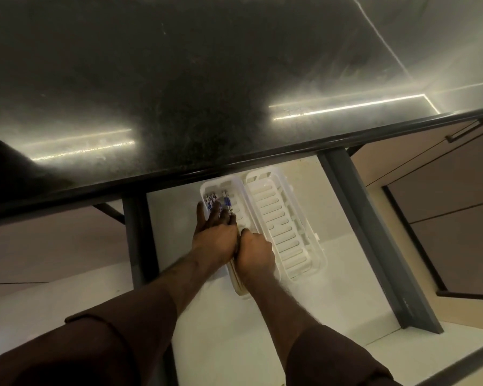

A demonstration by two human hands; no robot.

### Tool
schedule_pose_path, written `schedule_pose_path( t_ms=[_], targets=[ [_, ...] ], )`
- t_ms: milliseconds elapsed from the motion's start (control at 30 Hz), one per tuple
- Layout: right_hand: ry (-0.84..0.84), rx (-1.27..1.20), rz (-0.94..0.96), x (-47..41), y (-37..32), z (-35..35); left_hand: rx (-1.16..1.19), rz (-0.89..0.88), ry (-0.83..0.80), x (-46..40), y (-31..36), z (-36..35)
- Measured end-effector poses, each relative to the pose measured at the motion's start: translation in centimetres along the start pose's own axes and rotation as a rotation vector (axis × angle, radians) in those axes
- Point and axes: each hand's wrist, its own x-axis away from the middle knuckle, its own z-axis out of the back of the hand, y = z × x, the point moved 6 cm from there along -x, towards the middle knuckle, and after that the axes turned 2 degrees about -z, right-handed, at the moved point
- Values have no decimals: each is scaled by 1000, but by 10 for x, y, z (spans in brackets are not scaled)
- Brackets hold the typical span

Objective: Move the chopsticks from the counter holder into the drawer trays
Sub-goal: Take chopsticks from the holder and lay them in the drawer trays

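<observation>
Two white slotted plastic trays lie side by side in the open drawer (346, 274). The left tray (207, 190) holds several chopsticks (227, 202) with blue patterned ends pointing toward the counter. My left hand (214, 232) lies flat over them, fingers spread and pressing down on the chopsticks. Touching it on the right, my right hand (255, 253) is curled over the near part of the same tray, and what it holds is hidden. The right tray (279, 227) has nothing in it. No counter holder is in view.
The dark stone counter (207, 93) overhangs the far part of the drawer. Grey drawer sides (374, 240) run along both edges. A cabinet door with a dark handle (466, 132) is at the right.
</observation>
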Motion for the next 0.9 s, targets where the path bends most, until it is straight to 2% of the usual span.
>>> schedule_pose_path(
  t_ms=[400, 667, 800, 900],
  targets=[
    [5, 36, 22, 8, -7, 4, -101, 14, -35, 2, 0, 0],
    [112, 7, 30, 42, -12, 52, 69, -7, 249, 36, 1, 48],
    [203, -67, 27, 74, -21, 99, 305, -31, 419, 79, -5, 85],
    [262, -90, 57, 108, -30, 140, 390, -27, 530, 121, -14, 111]
  ],
)
